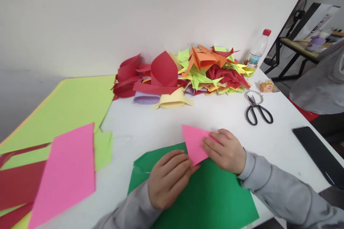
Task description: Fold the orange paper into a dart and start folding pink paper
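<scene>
Between my hands is a folded piece of pink paper (195, 142), roughly triangular, held just over a green sheet (215, 193). My left hand (170, 177) pinches its lower corner, thumb beneath and fingers on top. On the paper's right part lie the bent fingers of my right hand (224, 150), pressing it and covering that end. The green sheet lies flat under both hands, its upper left corner creased.
Pink sheets (67, 171) lie at left over red and lime strips, beside a large lime sheet (86, 103). Folded paper shapes (206, 68) are heaped along the wall. Scissors (255, 109), a tape roll, a snack packet (266, 86), a bottle (256, 52) and a black phone-like slab (319, 155) are at right.
</scene>
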### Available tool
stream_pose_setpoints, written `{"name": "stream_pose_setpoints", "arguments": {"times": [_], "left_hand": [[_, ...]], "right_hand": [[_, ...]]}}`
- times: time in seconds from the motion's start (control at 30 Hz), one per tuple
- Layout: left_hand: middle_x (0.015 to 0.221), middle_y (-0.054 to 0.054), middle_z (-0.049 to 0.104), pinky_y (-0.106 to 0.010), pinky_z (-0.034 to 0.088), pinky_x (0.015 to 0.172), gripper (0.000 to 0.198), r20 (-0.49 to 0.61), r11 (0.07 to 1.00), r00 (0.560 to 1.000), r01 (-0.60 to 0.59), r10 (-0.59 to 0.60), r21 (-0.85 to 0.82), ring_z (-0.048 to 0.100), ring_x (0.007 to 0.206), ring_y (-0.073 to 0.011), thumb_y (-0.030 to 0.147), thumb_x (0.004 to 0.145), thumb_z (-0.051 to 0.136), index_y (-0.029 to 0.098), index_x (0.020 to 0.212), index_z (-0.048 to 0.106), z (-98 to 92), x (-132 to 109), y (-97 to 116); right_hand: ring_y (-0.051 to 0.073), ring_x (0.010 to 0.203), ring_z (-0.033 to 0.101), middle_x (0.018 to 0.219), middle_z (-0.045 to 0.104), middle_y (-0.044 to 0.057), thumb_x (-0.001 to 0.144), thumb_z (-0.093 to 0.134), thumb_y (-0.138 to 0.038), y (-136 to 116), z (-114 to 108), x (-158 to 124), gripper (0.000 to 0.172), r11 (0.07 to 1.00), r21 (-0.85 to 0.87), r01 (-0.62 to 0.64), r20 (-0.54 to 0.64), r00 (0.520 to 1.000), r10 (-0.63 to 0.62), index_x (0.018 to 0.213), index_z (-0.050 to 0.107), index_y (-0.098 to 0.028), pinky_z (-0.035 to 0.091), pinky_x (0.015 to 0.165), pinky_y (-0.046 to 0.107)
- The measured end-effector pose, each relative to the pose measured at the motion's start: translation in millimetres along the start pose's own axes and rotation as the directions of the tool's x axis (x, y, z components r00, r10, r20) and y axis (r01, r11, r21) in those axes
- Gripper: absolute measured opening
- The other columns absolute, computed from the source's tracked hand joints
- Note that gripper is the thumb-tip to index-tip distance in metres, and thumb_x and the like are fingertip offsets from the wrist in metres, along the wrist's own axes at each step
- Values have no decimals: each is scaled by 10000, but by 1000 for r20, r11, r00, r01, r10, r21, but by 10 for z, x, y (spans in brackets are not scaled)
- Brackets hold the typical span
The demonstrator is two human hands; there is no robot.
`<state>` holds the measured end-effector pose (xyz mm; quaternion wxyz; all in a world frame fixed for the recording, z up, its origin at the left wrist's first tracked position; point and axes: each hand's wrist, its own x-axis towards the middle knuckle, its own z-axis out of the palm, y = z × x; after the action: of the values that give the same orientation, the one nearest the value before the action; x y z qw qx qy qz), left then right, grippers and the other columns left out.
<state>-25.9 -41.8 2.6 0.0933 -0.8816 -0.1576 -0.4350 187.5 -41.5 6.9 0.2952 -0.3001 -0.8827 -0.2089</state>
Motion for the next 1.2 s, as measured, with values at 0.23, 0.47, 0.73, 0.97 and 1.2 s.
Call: {"name": "stream_pose_setpoints", "arguments": {"times": [0.23,0.47,0.73,0.97,1.2], "left_hand": [[842,-79,732,-389,568,733,133,37,1000,999,-19,19,3,652,826,-201,26,826,570,121,872,652,43,-125,-69],[780,-85,706,-382,548,720,137,42,1000,999,19,-18,-18,628,792,-202,22,830,528,106,845,635,86,-100,-41],[794,-95,718,-393,545,738,166,46,1000,999,-4,4,-11,633,803,-208,50,857,483,105,887,637,95,-81,-31],[768,-70,734,-383,557,734,138,11,1000,1000,13,-13,17,652,778,-190,31,829,539,118,858,643,29,-60,-40],[722,-103,703,-372,573,627,157,-121,989,986,121,-111,80,645,727,-213,-24,715,682,101,784,617,-37,-91,-164]], "right_hand": [[228,976,596,1034,705,84,913,434,-87,12,-7,-20,252,1000,-20,-4,12,1000,4,1015,664,-101,465,828,415],[161,885,598,908,699,63,913,482,-116,-89,38,4,183,988,133,76,-82,994,-65,904,662,-146,489,787,360],[174,800,584,830,664,54,908,465,-111,-169,32,3,194,990,71,123,-42,992,-120,854,649,-143,509,736,373],[174,821,588,813,661,52,916,442,-90,-68,-7,-7,211,992,75,97,-77,993,-92,847,637,-128,493,762,376],[169,868,638,857,722,56,875,559,-90,253,-27,-97,92,1000,-13,-18,-100,995,16,880,642,-130,472,793,362]]}}
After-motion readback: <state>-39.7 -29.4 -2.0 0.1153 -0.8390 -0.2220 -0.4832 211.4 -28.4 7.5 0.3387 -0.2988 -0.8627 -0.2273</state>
